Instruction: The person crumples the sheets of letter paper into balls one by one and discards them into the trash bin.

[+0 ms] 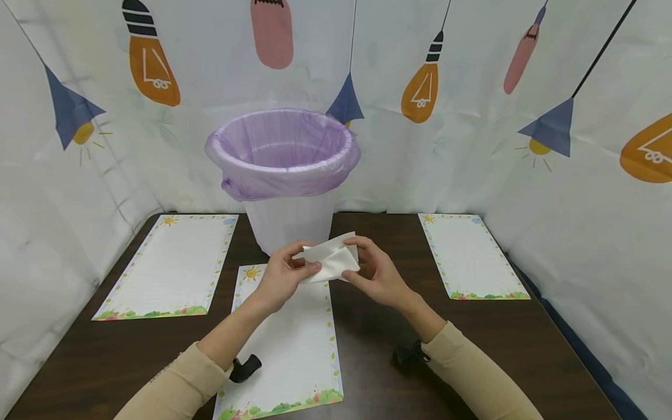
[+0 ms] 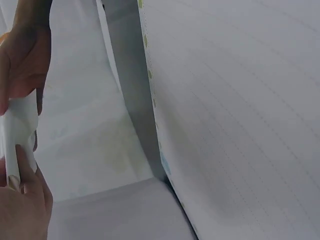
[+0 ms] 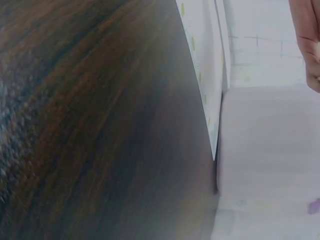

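Both hands hold a white, folded paper tissue [image 1: 332, 261] above the table, just in front of the bin. My left hand [image 1: 280, 277] pinches its left end between thumb and fingers. At the other end, my right hand [image 1: 382, 279] pinches it, thumb below and fingers along the top. In the left wrist view the tissue [image 2: 21, 122] stretches between the left hand [image 2: 25, 210] at the bottom and the right hand [image 2: 27, 60] above. Only part of a hand [image 3: 306, 42] shows at the right wrist view's edge.
A white bin [image 1: 291, 219] with a purple liner [image 1: 286, 181] stands behind the hands. Bordered paper sheets lie on the dark table [image 1: 388, 361]: one left [image 1: 170, 265], one right [image 1: 472, 256], one under the left arm [image 1: 289, 344]. A patterned curtain [image 1: 472, 70] hangs behind.
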{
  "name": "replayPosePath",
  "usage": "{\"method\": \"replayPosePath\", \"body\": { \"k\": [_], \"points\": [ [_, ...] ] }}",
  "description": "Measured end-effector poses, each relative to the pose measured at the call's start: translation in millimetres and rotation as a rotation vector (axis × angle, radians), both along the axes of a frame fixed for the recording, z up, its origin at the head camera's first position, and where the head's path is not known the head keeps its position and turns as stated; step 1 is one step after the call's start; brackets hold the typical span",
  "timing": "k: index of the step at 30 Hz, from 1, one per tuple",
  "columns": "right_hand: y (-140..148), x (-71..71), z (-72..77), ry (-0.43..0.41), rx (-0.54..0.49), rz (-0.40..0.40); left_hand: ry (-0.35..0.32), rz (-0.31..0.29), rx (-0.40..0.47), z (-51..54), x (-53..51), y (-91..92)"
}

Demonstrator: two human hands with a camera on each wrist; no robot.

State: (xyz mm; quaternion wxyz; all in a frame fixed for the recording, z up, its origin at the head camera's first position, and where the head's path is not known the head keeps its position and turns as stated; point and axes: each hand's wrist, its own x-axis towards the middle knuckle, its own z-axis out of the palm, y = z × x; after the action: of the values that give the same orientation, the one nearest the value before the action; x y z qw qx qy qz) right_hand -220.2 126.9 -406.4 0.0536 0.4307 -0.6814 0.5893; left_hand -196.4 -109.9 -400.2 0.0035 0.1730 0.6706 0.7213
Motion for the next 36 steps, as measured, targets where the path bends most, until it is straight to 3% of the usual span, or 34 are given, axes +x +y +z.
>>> {"method": "replayPosePath", "body": {
  "k": [3, 6, 13, 23, 27, 32, 36],
  "points": [
    [2, -5.0, -7.6, -0.005, 0.030, 0.000, -0.015, -0.007, 0.064, -0.1, -0.3, 0.2],
    [3, -5.7, -10.4, 0.010, 0.033, -0.014, 0.002, -0.010, 0.076, 1.3, -0.5, 1.3],
    [5, -5.9, -10.7, 0.018, -0.018, 0.009, 0.023, -0.007, 0.015, 4.9, -3.6, 3.2],
    [10, -10.0, -6.3, 0.035, 0.034, -0.019, 0.063, -0.088, -0.055, 10.6, -0.7, 3.4],
    [10, -10.3, -5.7, -0.036, -0.002, -0.015, 0.083, -0.135, -0.088, 11.0, 1.5, -1.1],
    [12, -12.0, -3.2, -0.100, -0.072, -0.039, 0.096, -0.240, -0.119, 14.5, 2.9, -6.3],
    [11, -11.7, 0.7, -0.163, -0.119, -0.056, 0.128, -0.234, -0.142, 11.6, 0.8, -4.1]
  ]
}}
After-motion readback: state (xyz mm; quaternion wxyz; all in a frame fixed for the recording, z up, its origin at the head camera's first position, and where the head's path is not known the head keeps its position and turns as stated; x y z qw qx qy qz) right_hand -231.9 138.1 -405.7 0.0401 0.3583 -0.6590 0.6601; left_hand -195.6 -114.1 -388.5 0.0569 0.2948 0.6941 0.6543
